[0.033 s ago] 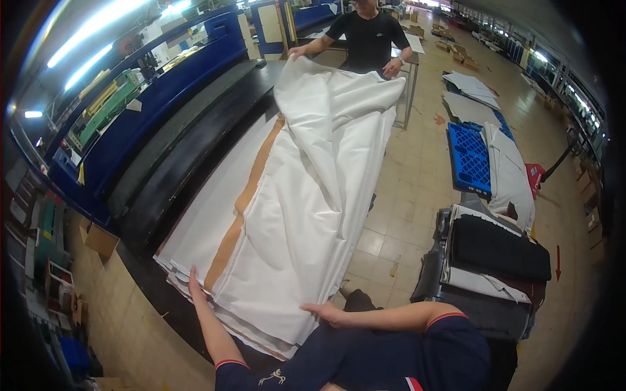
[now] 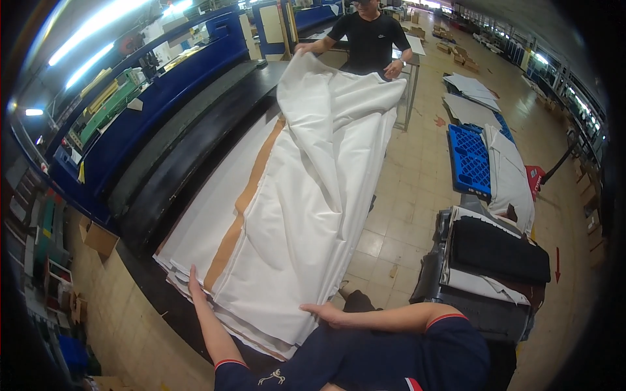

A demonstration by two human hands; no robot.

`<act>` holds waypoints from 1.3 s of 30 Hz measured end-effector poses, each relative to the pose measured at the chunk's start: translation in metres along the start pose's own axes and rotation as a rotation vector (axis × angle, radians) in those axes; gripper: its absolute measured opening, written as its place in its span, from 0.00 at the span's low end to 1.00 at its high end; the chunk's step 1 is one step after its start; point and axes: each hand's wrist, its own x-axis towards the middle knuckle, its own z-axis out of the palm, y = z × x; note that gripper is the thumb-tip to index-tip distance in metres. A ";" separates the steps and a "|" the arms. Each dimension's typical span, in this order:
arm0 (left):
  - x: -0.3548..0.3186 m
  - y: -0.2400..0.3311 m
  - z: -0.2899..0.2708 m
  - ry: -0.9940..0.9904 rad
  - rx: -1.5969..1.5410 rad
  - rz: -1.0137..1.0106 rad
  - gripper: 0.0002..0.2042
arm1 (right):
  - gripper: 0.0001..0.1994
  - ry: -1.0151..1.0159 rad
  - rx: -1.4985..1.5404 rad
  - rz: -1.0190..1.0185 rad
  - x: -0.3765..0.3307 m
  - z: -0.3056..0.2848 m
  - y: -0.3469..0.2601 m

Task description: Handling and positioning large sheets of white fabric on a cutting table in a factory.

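A large white sheet of fabric-like material (image 2: 303, 234) lies in loose folds over a stack of pale sheets (image 2: 189, 241). Between the two, a brown strip (image 2: 254, 176) shows lengthwise. At the stack's near left edge my left hand (image 2: 196, 287) rests with its fingers stretched forward, partly seen edge-on. My right hand (image 2: 326, 314) is closed on the near right edge of the white sheet; its thumb is hard to make out. Across the stack, a co-worker in a black shirt (image 2: 368, 39) holds up the sheet's far left edge with one hand, the other close by its far right corner.
A long blue machine (image 2: 176, 107) with a dark bed (image 2: 189, 140) runs along the left. To the right stand a blue plastic pallet (image 2: 468, 156), a red pallet jack (image 2: 535, 176) and a pile of folded black and white material (image 2: 499, 251). A cardboard box (image 2: 99, 236) sits at lower left.
The co-worker's hand and the sheet's raised far edge have shifted slightly right. My own hands stay where they were.
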 end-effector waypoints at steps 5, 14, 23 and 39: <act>0.009 -0.006 -0.011 0.070 0.012 0.012 0.38 | 0.32 0.000 -0.026 0.021 0.001 0.001 -0.001; 0.006 -0.005 -0.003 0.158 0.119 0.056 0.33 | 0.32 0.015 -0.023 0.013 0.000 0.002 -0.001; -0.001 -0.002 0.002 0.178 0.083 0.050 0.31 | 0.32 0.022 -0.011 0.023 -0.007 0.004 -0.007; 0.013 -0.010 -0.005 0.197 0.092 0.079 0.34 | 0.34 0.011 0.015 0.003 -0.003 0.003 -0.001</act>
